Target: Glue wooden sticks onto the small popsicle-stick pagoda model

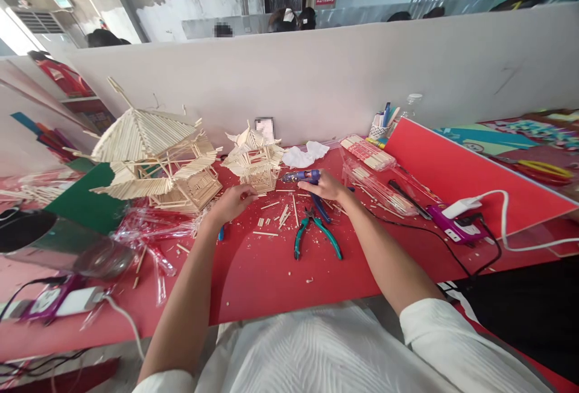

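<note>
My right hand (326, 187) is wrapped round a blue glue gun (312, 200), whose nozzle points left toward the small wooden-stick pavilion model (257, 161). Just left of that model's base, my left hand (233, 203) has its fingertips pinched together; what lies between them is too small to make out. Green-handled pliers (320, 230) lie spread on the red table (266, 281) below the glue gun. Cut stick pieces (284, 217) are scattered between my hands. A larger stick pavilion model (158, 161) stands to the left.
Packs of sticks (368, 153) and a pen holder (380, 126) sit back right, beside a leaning red board (474, 167). Purple power strips (459, 227) with cables flank both sides. A clear jar (81, 248) lies left, near plastic wrappers (149, 227). A white partition (289, 85) runs behind.
</note>
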`<state>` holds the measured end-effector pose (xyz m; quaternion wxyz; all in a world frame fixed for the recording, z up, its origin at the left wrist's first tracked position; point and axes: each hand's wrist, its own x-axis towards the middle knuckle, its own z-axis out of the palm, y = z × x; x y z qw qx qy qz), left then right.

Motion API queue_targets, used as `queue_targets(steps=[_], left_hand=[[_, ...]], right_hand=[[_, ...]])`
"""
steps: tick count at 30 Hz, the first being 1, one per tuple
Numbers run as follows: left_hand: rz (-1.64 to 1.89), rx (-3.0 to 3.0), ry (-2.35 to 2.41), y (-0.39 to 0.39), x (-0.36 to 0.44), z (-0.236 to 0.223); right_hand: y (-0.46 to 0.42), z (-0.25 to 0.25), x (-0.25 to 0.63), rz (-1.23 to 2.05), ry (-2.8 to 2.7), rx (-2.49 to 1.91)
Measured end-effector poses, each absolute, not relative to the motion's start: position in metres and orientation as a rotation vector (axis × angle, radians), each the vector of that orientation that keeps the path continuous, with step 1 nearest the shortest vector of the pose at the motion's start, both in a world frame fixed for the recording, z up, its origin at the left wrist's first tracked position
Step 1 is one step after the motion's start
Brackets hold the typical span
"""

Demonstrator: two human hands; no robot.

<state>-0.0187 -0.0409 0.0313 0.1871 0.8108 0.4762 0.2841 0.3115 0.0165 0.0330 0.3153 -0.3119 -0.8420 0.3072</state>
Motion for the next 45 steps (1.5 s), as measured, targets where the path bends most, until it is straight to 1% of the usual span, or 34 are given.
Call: queue_targets(steps=[5, 8, 12, 17, 24, 40, 45], left_hand=[[1.023, 1.950, 1.212, -0.051, 0.009, 0.037], [1.100, 1.726, 1.145, -0.056, 0.023, 0.036], [1.242, 1.484, 1.066, -0.057, 0.033, 0.031], [1.264, 1.230, 0.933, -0.057, 0.039, 0.027], [1.226, 1.154, 0.994, -0.055, 0.042, 0.020], [1.214, 1.162, 1.108, -0.052, 0.040, 0.017], [1.216, 1.203, 1.122, -0.052, 0.041, 0.018]], right_hand=[[0.018, 0.034, 0.318, 1.115, -2.165, -0.737], [0.017, 0.035, 0.319, 1.298, -2.095, -0.664], [0.013, 0.038, 0.318, 1.367, -2.090, -0.631], [0.012, 0.039, 0.319, 1.378, -2.070, -0.630], [0.012, 0.043, 0.318, 1.333, -1.989, -0.645], [0.008, 0.037, 0.300, 1.061, -2.075, -0.778], [0.008, 0.036, 0.299, 1.078, -2.051, -0.745]])
